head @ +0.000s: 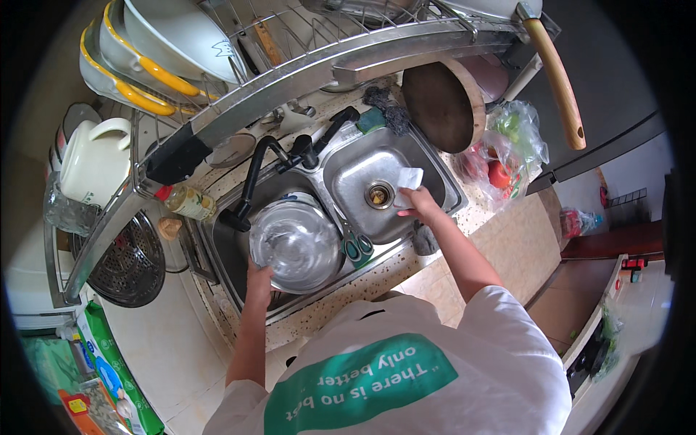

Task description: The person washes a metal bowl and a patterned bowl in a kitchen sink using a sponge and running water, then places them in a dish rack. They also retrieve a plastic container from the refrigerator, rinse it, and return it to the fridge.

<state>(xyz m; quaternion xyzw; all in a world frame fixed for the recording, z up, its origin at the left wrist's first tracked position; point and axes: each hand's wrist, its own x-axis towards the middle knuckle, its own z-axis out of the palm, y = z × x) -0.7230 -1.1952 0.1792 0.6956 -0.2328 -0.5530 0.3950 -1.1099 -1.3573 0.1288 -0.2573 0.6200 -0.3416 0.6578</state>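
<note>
In the left basin of a double steel sink (220, 255), my left hand (261, 281) grips the rim of a round, shiny bowl or lid (293, 244), glass or metal; which one I cannot tell. Part of a patterned dish shows behind it. Over the right basin, my right hand (417, 204) holds a white cloth or paper piece (410, 178) beside the drain (379, 194), where some scraps lie. Teal-handled scissors (358, 246) rest on the divider between the basins. A black faucet (253, 179) reaches over the left basin.
A steel dish rack (304, 51) with bowls arches over the sink's back. Behind the right basin are a dark scrubber (396, 119) and a round wooden-edged board or pan (443, 106). Bagged produce (505, 163) sits right; an oil bottle (190, 202) and steamer tray (133, 261) stand left.
</note>
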